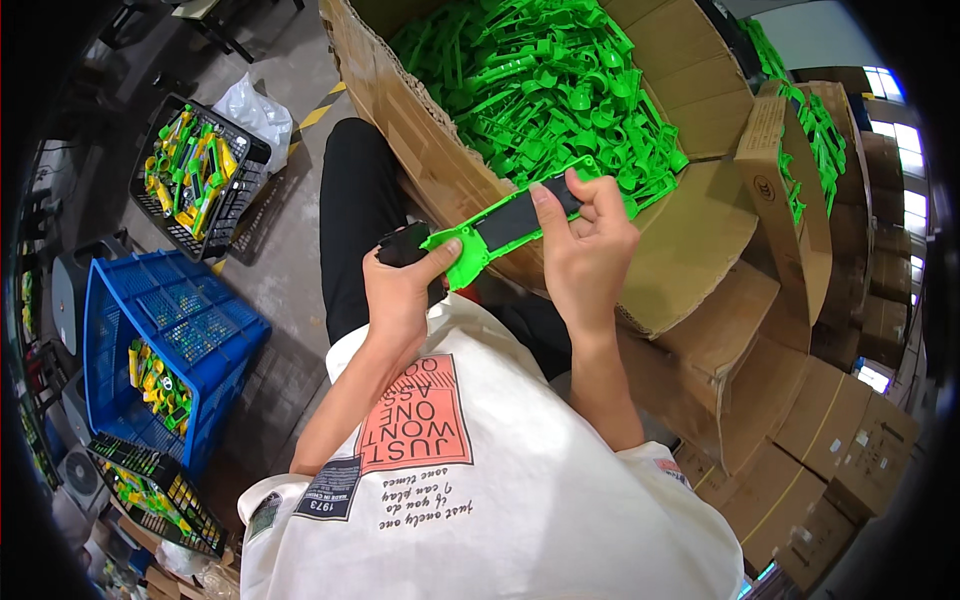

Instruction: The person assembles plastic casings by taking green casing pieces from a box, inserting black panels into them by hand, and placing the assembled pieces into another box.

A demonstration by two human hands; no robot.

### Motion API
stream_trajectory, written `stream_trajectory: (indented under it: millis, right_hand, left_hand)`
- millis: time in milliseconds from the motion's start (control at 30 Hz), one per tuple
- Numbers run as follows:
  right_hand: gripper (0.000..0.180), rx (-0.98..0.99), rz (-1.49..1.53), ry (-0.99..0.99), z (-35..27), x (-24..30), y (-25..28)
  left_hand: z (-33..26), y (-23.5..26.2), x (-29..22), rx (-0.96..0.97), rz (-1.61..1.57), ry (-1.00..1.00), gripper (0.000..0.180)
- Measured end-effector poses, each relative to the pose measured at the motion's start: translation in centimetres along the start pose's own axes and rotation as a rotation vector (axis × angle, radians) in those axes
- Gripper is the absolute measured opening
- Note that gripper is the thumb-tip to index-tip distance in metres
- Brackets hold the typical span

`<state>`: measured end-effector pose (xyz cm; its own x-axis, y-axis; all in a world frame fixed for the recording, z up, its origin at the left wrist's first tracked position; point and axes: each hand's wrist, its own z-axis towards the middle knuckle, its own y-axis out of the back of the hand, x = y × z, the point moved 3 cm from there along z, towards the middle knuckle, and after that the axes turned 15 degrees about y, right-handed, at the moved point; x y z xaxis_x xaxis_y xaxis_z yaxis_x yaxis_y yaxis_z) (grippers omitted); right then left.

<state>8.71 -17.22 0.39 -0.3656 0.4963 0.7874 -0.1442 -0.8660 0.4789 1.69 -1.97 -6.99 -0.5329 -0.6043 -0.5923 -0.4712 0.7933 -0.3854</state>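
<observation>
A long bright-green plastic shell (467, 265) is held tilted in front of me, its far end up and to the right. Inside it lies a flat dark strip (510, 222). My left hand (398, 295) grips the shell's near end, thumb on the green face. A black piece (403, 245) also sits in the fingers of that hand; what it is I cannot make out. My right hand (592, 250) is closed round the other end, with its thumb on the dark strip. Just beyond the hands, a heap of green plastic parts (550, 95) fills a big cardboard box (395, 95).
Box flaps (690, 240) fold out at the right, near stacked cartons (820, 420). On the left stand a black crate (225, 215) of yellow and green parts, a blue crate (175, 300) and another black crate (150, 450). A clear plastic bag (255, 110) lies behind.
</observation>
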Motion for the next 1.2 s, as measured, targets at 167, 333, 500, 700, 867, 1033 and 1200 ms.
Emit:
stream_trajectory:
  millis: [167, 333, 500, 700, 867, 1033, 1200]
  right_hand:
    - [0.013, 0.015, -0.215, 0.252, 0.3, 0.6, 0.8]
    - [0.012, 0.078, -0.28, 0.34, 0.7, 2.2, 2.1]
    - [0.016, 0.146, -0.408, 0.415, 0.6, 2.4, 2.4]
    - [0.022, 0.077, -0.49, 0.45, 0.5, 2.2, 2.9]
    - [0.046, 0.174, -0.69, 0.318, 4.1, 2.7, 4.8]
    - [0.045, 0.863, -0.429, -0.007, 8.3, -1.0, 4.7]
    - [0.046, 0.942, -0.403, 0.002, 7.8, -0.3, 4.8]
  left_hand:
    - [-0.1, 0.1, -0.7, -0.013, -0.044, -0.03, 0.011]
    - [0.4, 0.8, -0.7, -0.008, 0.011, -0.044, 0.013]
    - [0.1, 0.5, -0.6, -0.022, 0.0, -0.052, 0.013]
    - [-0.3, 0.2, -1.0, -0.052, 0.083, -0.119, 0.015]
    - [-0.5, 0.2, -1.3, -0.062, 0.155, -0.139, 0.014]
    - [-0.5, -0.4, -1.9, -0.04, 0.194, -0.148, 0.015]
    - [-0.1, 0.1, -1.6, -0.022, 0.171, -0.133, 0.016]
